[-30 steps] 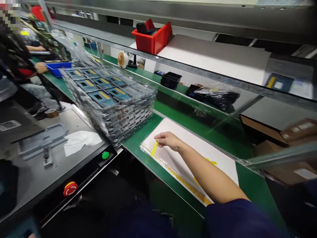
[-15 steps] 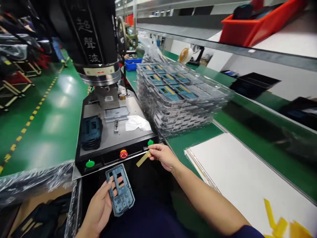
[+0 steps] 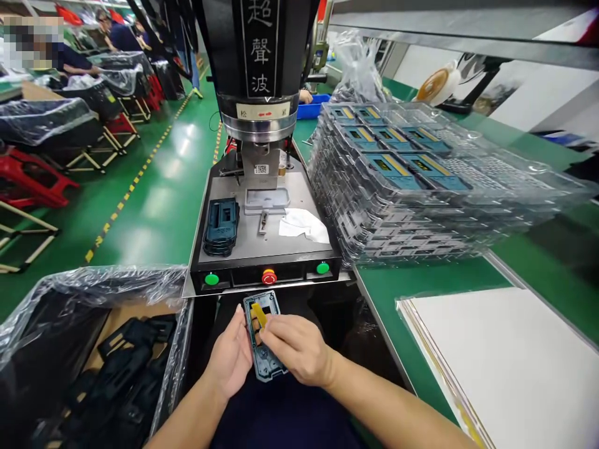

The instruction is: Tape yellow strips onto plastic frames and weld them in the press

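My left hand [image 3: 234, 358] grips a blue-grey plastic housing [image 3: 266, 371] by its left side, with fingers showing through its openings. The housing's hollow inner side faces up. Between thumb and fingers, my right hand [image 3: 299, 349] pinches a thin yellow strip [image 3: 258, 313]. The strip lies over the housing's upper openings; whether it touches the plastic I cannot tell. In front of my hands stands a black ultrasonic press [image 3: 257, 112] with two green buttons and a red stop button [image 3: 269, 277] along its front.
Stacked dark housings [image 3: 221, 227] and a white cloth [image 3: 304, 225] lie on the press base. Clear trays [image 3: 402, 206] holding housings are piled on the right, behind white sheets [image 3: 505, 355]. A plastic-lined bin [image 3: 180, 349] with dark parts stands left. A co-worker [image 3: 75, 59] sits far left.
My right hand has brought the yellow strip left and down onto the housing. My left hand holds the housing more centrally. The camera view has turned left.
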The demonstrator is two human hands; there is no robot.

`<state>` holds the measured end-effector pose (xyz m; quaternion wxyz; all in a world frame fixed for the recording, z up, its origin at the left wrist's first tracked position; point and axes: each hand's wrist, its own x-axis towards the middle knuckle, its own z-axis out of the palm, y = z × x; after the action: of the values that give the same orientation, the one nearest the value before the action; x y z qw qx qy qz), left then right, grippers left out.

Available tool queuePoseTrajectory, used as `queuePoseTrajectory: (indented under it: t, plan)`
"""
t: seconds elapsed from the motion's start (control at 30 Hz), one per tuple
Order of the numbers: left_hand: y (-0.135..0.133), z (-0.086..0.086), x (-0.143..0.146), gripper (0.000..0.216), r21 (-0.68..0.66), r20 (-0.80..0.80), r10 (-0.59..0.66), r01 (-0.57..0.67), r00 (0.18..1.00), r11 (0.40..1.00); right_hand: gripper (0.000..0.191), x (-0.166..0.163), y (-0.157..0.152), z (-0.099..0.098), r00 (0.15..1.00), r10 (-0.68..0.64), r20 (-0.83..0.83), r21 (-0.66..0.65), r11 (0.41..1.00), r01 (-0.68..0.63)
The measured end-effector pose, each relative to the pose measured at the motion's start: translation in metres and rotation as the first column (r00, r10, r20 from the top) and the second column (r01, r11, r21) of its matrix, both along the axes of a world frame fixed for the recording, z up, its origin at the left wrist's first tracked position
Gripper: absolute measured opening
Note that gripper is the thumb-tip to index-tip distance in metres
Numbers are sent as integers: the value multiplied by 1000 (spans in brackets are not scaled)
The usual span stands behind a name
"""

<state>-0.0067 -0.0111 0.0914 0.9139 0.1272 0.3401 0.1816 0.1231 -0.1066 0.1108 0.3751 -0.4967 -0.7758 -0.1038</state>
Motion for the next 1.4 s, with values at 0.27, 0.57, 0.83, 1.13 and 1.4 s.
queuePoseTrajectory:
  t: [0.27,0.57,0.83,1.13,1.4]
  plan:
    - [0,2,-3,41,-48,-52,-43,40,998,998,27,-4,0,-11,986,71,151,-196,980,-41]
    - [0,-3,0,36,-43,-43,-15,13,999,999,21,-8,0,-19,989,27,147,-329,944,23]
    - [0,-6,-1,33,-25,23,83,-82,996,996,68,-10,-14,-9,947,-320,-41,-445,854,270]
    - [-4,-17,-1,39,109,51,92,-97,994,989,87,4,9,2,910,-415,-14,-695,658,289]
    - [52,-97,-51,57,789,-596,382,426,706,444,67,113,94,51,855,-516,62,-561,690,457]
